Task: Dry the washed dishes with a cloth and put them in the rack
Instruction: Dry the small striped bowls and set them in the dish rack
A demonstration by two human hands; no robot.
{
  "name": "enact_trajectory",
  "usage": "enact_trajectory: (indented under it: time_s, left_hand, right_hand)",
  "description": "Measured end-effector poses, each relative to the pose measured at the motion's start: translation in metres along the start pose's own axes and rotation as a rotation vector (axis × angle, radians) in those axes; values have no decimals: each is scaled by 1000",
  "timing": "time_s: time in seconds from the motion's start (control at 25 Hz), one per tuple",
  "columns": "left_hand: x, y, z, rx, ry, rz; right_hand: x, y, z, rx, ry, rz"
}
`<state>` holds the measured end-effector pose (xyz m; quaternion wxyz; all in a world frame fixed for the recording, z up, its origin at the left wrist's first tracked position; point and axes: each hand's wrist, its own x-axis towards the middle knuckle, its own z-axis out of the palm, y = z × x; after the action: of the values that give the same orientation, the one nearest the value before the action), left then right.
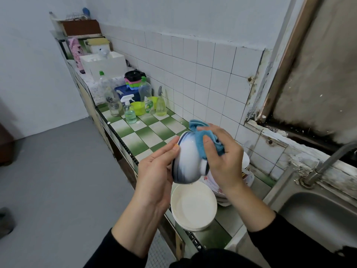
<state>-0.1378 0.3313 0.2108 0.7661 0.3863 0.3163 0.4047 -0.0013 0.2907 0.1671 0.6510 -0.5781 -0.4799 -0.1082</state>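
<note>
1. Fingers (207, 141) of the right hand (222, 157) are curled round the blue cloth (200, 144), which is bunched and pressed against the outer wall of the bowl (186, 163).
2. On the opposite side, the bowl is gripped by the left hand (154, 169). One digit is laid up along the rim edge; the rest are hidden behind the bowl, so their lie cannot be told.
3. The bowl is held tilted on its side between the two hands, its foot ring turned toward the right palm, in the air above the counter (146, 132).
4. Handling, as judged: glazed ceramic, stiff, fairly weighty and breakable, and slick while wet. Rim and foot ring are the surest places to be gripped.
5. Just beneath the hands, a stack of white plates (193, 207) is seen on the tiled counter; a dropped bowl would likely strike it.
6. Farther out beyond the right hand, the steel sink (318, 215) is in view.
</note>
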Motion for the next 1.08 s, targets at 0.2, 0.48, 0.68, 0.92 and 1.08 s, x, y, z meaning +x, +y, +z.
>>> enact_trajectory:
  time_s: [0.2, 0.48, 0.68, 0.92, 1.08]
  left_hand:
    - [-1, 6, 2, -44, 0, 18]
    - [-6, 5, 3, -34, -24, 154]
    - [-5, 5, 3, -197, 18, 136]
    - [-2, -5, 2, -248, 56, 140]
    - [7, -3, -5, -286, 78, 131]
  right_hand:
    - [-42, -7, 12, -141, -94, -402]
    - [-20, -17, 15, 8, 7, -158]
    - [-56, -11, 30, -133, -11, -363]
    - [-42, -30, 34, 255, 146, 145]
    - [-52, -24, 31, 149, 56, -21]
